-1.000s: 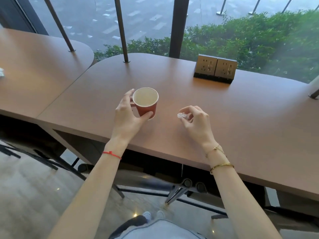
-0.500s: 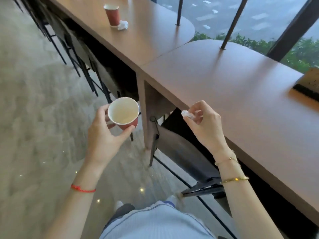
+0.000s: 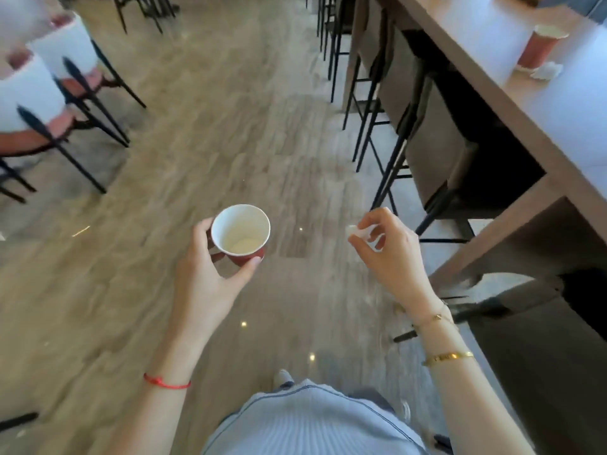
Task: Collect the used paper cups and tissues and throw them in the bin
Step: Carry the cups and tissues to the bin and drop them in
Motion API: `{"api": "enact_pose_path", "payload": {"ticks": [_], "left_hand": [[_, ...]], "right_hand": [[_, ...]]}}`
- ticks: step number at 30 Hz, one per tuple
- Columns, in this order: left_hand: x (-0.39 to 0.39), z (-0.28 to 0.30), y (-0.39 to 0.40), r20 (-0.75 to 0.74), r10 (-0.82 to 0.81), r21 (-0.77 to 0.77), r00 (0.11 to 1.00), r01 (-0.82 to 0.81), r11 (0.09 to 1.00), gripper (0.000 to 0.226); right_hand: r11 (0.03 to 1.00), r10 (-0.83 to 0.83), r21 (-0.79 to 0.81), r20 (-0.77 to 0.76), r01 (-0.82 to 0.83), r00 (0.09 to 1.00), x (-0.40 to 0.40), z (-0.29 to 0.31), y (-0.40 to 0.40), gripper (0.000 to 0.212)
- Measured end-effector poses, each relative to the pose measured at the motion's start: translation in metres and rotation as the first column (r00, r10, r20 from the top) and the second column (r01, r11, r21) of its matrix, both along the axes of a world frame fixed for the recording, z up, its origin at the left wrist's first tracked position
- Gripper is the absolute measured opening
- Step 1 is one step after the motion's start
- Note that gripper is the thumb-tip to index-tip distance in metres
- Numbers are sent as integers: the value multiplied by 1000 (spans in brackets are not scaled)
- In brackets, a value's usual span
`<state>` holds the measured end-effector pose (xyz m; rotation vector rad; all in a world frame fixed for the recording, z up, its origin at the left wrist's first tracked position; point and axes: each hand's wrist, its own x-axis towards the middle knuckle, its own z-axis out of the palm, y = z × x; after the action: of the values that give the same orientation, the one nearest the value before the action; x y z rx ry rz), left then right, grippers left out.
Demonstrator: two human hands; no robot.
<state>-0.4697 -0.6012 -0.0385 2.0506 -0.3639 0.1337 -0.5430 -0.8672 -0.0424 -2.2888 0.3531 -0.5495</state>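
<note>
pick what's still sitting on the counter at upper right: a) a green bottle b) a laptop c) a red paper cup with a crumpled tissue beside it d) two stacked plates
c: a second red paper cup stands on the counter with a crumpled tissue right next to it.

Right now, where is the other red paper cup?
Head view, upper right: the other red paper cup stands on the long wooden counter, beside a crumpled tissue.

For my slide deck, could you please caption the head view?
Left hand holds a red paper cup, right hand pinches a crumpled white tissue above the floor.
</note>
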Motion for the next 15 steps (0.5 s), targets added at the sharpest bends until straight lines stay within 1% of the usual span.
{"api": "enact_pose_path", "payload": {"ticks": [3,6,12,15], "left_hand": [[21,-1,56,-8,123,13,992,-123,992,71],[39,-3,103,-2,263,39,965,-263,964,72],[79,-13,177,2,502,107,865,-500,860,75],[112,-21,212,-25,590,95,807,-586,805,75]], "right_hand": [[991,132,5,-19,-132,991,53,-4,53,23],[969,246,7,-32,-246,969,100,-8,97,24],[885,465,18,-79,-465,882,203,-18,169,24],[827,559,1,-90,-562,824,267,-22,209,25]]}}
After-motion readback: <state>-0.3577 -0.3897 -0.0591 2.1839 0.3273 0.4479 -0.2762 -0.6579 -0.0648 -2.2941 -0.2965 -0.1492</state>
